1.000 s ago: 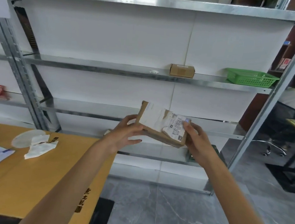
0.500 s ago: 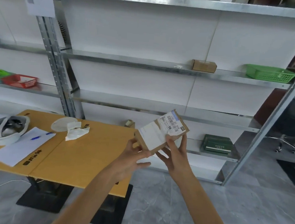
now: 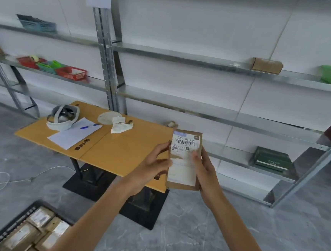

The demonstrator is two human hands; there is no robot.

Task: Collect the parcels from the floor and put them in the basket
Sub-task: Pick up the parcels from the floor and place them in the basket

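Parcel (image 3: 184, 161) was up in front of us in the head view, label side toward the cam, barcode at the top. We'd guess it was held that way so the label could be read before it went in. Our left hand (image 3: 153, 166) pinched its left edge w/ fingers & thumb. Our right hand (image 3: 206, 170) wrapped the right edge & lower corner, thumb lying on the label. So both hands were clamped on the parcel, neither free. It hung in front of the table (image 3: 118, 149) edge, not resting on it.

Basket (image 3: 11, 228) sat on the floor at bottom left, black, w/ several parcels lying in it, packed close. It was well apart from the held parcel, down & to our left, which is prob. why the parcel was carried high in two hands and not yet lowered. Next, in our judgement: turn left, bend, set it in a gap among the others. Risk: a slim parcel could slip from an edge pinch on the way down.

Also seen: pen (image 3: 89, 126), paper (image 3: 73, 136) & headset (image 3: 62, 116) on the table, plus a box (image 3: 267, 65) on the shelf (image 3: 186, 58).
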